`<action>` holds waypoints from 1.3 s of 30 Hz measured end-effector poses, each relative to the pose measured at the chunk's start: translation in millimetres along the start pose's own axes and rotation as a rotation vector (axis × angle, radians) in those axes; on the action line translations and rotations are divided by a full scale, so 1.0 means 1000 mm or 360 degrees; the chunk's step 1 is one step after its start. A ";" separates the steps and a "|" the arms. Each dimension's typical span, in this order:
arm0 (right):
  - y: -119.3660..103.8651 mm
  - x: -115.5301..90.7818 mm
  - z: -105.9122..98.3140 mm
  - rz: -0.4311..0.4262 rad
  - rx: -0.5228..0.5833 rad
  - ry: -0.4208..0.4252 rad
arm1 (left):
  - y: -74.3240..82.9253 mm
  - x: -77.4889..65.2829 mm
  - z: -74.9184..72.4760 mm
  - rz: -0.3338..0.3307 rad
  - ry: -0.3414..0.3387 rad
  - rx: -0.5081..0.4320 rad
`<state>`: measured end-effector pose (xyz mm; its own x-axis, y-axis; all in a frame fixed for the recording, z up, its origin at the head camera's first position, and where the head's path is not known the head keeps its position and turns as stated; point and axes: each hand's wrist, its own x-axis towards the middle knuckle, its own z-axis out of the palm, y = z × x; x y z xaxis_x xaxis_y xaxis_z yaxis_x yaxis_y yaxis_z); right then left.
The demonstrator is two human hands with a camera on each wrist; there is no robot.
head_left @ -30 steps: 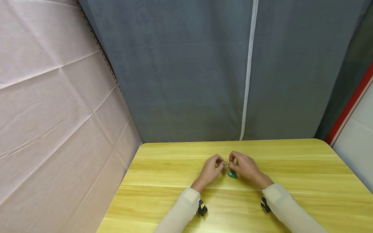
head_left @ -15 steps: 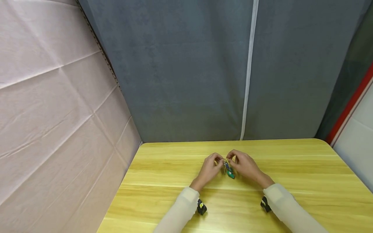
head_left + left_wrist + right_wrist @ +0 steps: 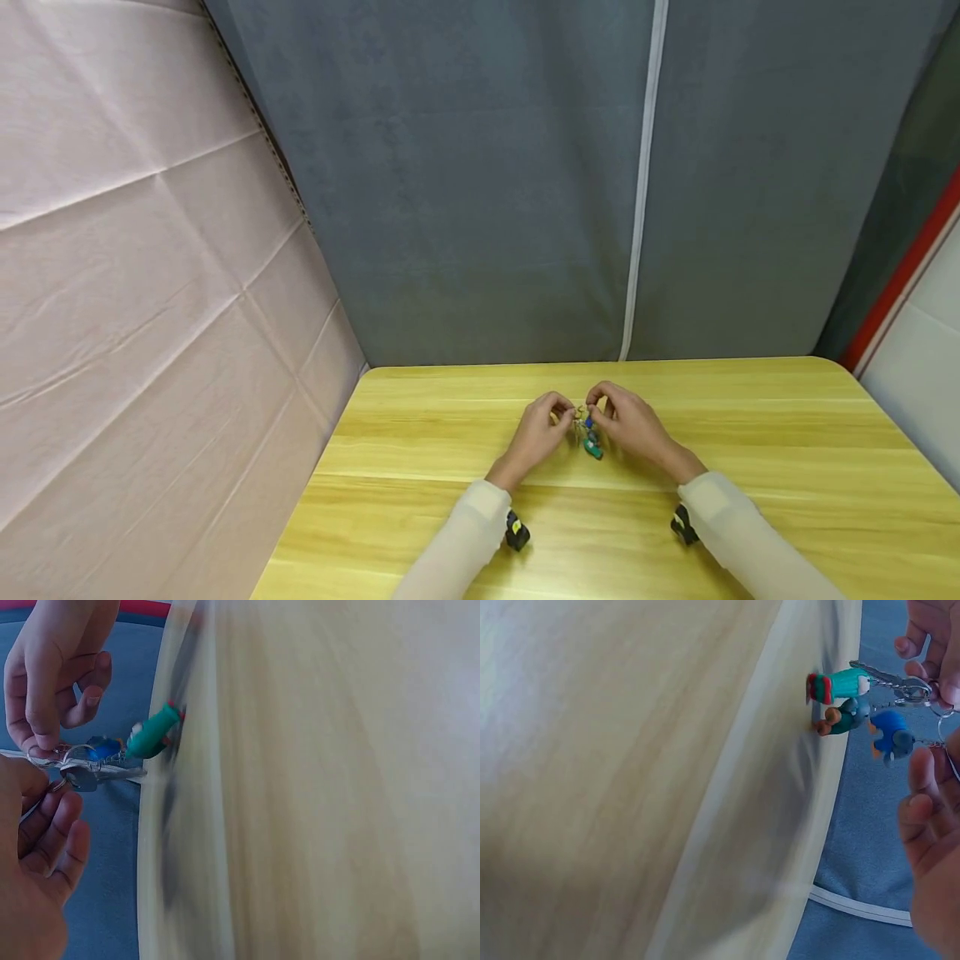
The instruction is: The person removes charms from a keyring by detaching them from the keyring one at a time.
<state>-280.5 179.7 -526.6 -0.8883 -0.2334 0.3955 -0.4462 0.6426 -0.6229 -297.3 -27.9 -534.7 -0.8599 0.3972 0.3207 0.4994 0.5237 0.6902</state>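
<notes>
Yellow, wood-grained, the table (image 3: 420, 433) is lying below the keyring (image 3: 913, 691), whose charms (image 3: 891, 735) are dangling straight down — the left hand (image 3: 534, 433) is pinching its left side, the right hand (image 3: 632, 427) its right, equally near.

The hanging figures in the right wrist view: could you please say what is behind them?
Behind the blue figure is a grey curtain; behind the teal figure, mostly the wooden table. The patches they cover cannot be seen.
</notes>
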 end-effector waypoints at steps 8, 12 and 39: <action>-0.001 0.001 0.000 -0.0292 -0.0319 0.0109 | 0.005 0.002 -0.002 0.0085 -0.0001 -0.0067; -0.003 0.001 0.000 -0.0335 -0.0359 0.0142 | 0.004 0.003 -0.003 0.0111 0.0010 -0.0063; -0.014 0.008 -0.005 -0.0336 -0.0093 0.0082 | 0.010 0.001 0.011 -0.0051 -0.0124 -0.0107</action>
<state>-280.3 172.2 -511.4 -0.7684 -0.3309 0.5478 -0.6134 0.6251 -0.4828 -292.0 -13.9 -534.3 -0.8630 0.4401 0.2483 0.4615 0.4865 0.7418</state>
